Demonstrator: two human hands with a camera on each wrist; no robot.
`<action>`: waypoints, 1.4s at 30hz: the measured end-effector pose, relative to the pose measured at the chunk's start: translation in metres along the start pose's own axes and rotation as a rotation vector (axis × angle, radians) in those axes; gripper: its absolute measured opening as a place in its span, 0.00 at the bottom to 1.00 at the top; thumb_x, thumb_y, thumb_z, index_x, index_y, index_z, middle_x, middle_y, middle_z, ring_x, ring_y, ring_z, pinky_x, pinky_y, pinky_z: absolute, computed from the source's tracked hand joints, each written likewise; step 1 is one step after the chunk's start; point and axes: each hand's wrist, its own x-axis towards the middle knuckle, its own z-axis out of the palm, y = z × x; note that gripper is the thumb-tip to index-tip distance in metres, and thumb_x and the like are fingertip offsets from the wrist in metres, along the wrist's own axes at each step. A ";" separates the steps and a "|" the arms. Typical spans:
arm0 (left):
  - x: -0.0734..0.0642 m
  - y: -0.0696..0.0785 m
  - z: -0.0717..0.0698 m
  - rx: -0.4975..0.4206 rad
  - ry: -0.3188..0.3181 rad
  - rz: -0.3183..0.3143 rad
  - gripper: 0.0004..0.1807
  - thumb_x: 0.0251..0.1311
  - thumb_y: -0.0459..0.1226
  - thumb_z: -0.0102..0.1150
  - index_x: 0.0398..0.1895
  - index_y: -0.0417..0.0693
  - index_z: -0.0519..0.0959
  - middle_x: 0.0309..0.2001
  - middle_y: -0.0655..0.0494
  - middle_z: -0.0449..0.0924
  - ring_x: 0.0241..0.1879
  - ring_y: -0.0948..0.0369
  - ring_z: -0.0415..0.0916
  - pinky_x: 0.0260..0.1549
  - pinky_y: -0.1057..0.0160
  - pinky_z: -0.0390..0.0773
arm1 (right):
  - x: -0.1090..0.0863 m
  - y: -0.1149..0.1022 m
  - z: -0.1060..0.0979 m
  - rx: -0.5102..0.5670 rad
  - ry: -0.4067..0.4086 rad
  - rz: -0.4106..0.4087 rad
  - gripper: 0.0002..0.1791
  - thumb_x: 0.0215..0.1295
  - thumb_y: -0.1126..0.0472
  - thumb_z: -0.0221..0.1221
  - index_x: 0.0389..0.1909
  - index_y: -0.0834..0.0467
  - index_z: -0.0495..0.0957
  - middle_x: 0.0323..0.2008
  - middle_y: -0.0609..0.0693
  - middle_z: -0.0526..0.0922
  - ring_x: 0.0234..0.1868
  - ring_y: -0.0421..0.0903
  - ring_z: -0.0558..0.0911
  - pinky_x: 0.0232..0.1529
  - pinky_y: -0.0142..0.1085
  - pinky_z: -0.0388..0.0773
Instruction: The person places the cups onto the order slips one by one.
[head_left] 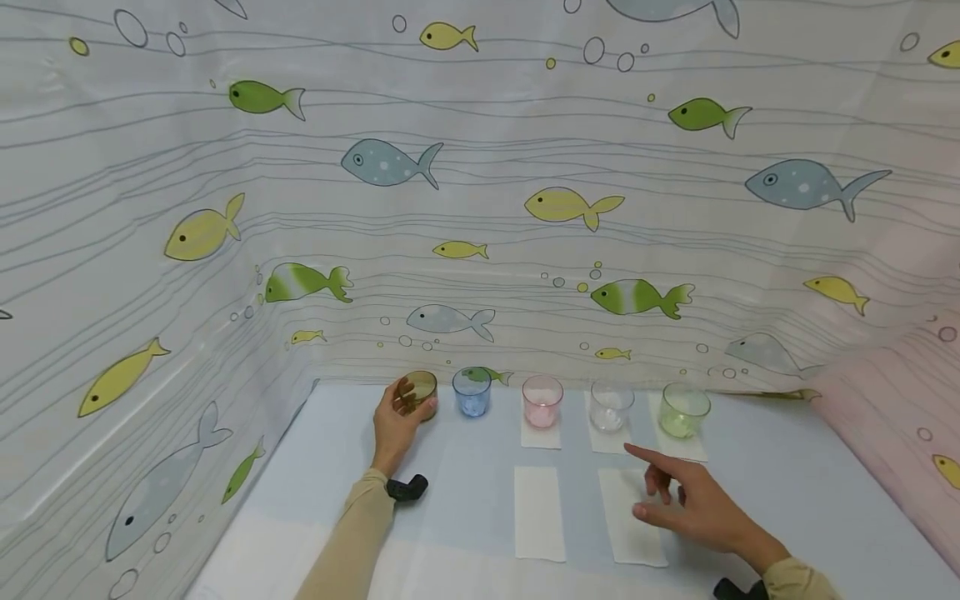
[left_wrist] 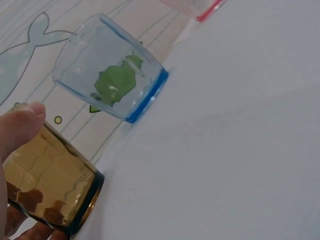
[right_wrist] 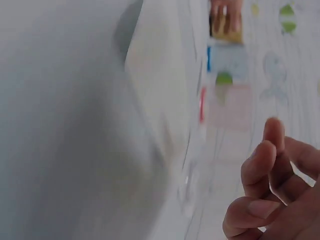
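At the left end of a row of glasses, my left hand point(head_left: 396, 429) grips an amber glass point(left_wrist: 52, 182). In the left wrist view the thumb lies near its rim and the other fingers wrap its far side; the base is close to the table. A blue glass point(head_left: 472, 402) stands just right of it. My right hand point(head_left: 697, 507) hovers over the right side of the table, index finger extended, the others loosely bent, holding nothing. Its fingertip points towards a clear glass point(head_left: 611, 408), between a pink glass point(head_left: 542, 404) and a green glass point(head_left: 684, 412).
White paper strips lie under the pink, clear and green glasses. Nearer me are two more strips, a left one point(head_left: 540, 517) and a right one point(head_left: 633, 525), the latter partly below my right hand. A fish-patterned curtain point(head_left: 510, 333) hangs behind and beside the pale table point(head_left: 450, 517).
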 end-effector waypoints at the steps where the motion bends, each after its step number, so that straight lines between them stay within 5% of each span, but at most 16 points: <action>1: 0.000 0.000 0.000 0.004 0.003 -0.001 0.42 0.59 0.37 0.79 0.75 0.41 0.69 0.67 0.39 0.77 0.66 0.41 0.77 0.70 0.45 0.76 | 0.004 -0.004 0.006 -0.001 -0.019 -0.021 0.42 0.61 0.54 0.76 0.76 0.48 0.71 0.33 0.41 0.78 0.30 0.34 0.74 0.26 0.29 0.69; 7: 0.003 0.000 0.001 0.021 0.012 0.004 0.41 0.59 0.38 0.80 0.74 0.43 0.70 0.66 0.42 0.78 0.64 0.45 0.79 0.67 0.49 0.79 | 0.026 -0.027 0.041 -0.091 -0.157 0.014 0.55 0.58 0.36 0.75 0.83 0.35 0.58 0.45 0.44 0.73 0.42 0.38 0.71 0.36 0.28 0.67; 19: 0.003 0.003 0.002 -0.012 0.015 0.012 0.42 0.57 0.37 0.81 0.74 0.40 0.71 0.66 0.38 0.78 0.64 0.41 0.78 0.68 0.44 0.78 | 0.046 -0.036 0.068 -0.175 -0.336 0.044 0.61 0.54 0.26 0.72 0.83 0.52 0.62 0.46 0.43 0.67 0.44 0.36 0.64 0.41 0.30 0.68; 35: -0.001 0.011 0.002 -0.054 -0.002 -0.006 0.40 0.55 0.36 0.82 0.71 0.39 0.74 0.65 0.38 0.80 0.63 0.40 0.80 0.65 0.43 0.80 | 0.046 -0.034 0.073 -0.268 -0.333 -0.016 0.60 0.54 0.24 0.70 0.80 0.56 0.66 0.42 0.41 0.66 0.40 0.35 0.63 0.38 0.28 0.65; 42: -0.006 0.043 -0.005 -0.148 -0.002 0.027 0.40 0.56 0.37 0.82 0.71 0.40 0.74 0.65 0.40 0.80 0.64 0.43 0.79 0.54 0.68 0.85 | 0.046 -0.035 0.076 -0.279 -0.330 -0.016 0.59 0.54 0.24 0.70 0.80 0.55 0.67 0.42 0.41 0.66 0.41 0.35 0.63 0.38 0.28 0.65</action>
